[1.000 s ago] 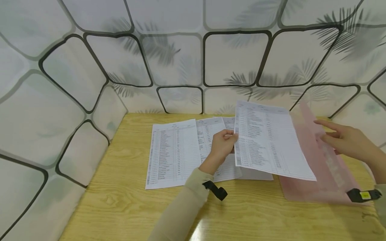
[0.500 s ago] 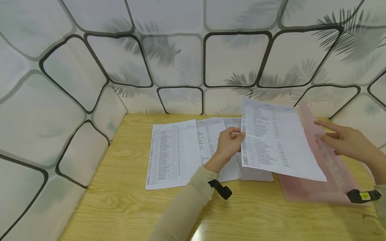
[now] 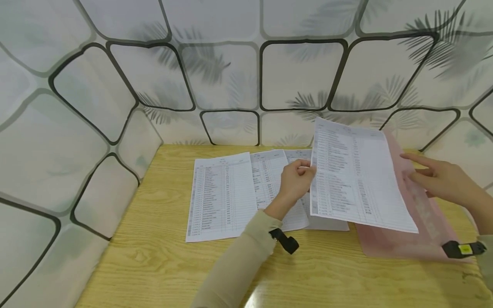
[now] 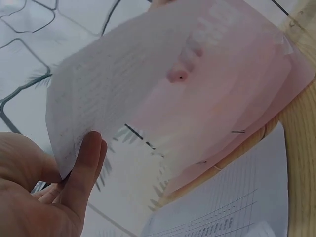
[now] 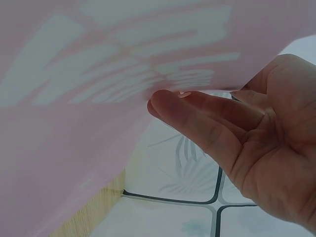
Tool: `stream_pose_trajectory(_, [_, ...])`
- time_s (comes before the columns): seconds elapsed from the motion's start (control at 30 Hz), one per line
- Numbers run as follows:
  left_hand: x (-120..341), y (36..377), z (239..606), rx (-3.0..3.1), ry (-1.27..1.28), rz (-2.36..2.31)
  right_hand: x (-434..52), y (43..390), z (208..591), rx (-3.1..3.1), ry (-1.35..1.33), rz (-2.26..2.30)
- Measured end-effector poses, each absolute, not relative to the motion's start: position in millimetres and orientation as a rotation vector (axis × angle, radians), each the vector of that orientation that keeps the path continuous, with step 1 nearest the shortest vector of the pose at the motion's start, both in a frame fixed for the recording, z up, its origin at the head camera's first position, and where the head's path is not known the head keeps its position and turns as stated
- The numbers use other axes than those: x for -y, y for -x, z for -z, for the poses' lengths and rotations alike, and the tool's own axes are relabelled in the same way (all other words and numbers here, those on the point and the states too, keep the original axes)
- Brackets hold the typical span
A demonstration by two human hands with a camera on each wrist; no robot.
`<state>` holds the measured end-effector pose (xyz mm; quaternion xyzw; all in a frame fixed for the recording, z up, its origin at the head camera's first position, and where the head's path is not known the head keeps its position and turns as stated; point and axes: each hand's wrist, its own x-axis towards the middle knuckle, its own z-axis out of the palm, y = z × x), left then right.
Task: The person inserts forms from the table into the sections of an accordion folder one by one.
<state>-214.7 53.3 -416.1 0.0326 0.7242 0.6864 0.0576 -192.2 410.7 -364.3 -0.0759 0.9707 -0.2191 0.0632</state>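
My left hand pinches the left edge of a printed sheet, raised and slanted above the table. In the left wrist view, thumb and fingers are on opposite sides of this sheet. Behind its right part stands a translucent pink plastic folder, partly hidden by the sheet. My right hand pinches the folder's upper flap between thumb and fingers, lifting it. The right wrist view shows the pink plastic at the fingertips, with a pale leaf-like pattern on it. How far the sheet reaches inside the folder is unclear.
Several printed sheets lie overlapping left of the folder: one full list at the left, another beside it, and a third partly covered. The wooden table meets a patterned wall at the back and left.
My left hand has carried the sheet to the right and slightly up, so it overlaps more of the pink folder. The right hand and folder have hardly moved.
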Motion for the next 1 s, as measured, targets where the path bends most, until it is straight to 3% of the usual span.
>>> stream_pose_trajectory(1.0, [-109,205,416,-1.786,0.004,-2.221,-410,194,363,-2.927,0.204,0.63])
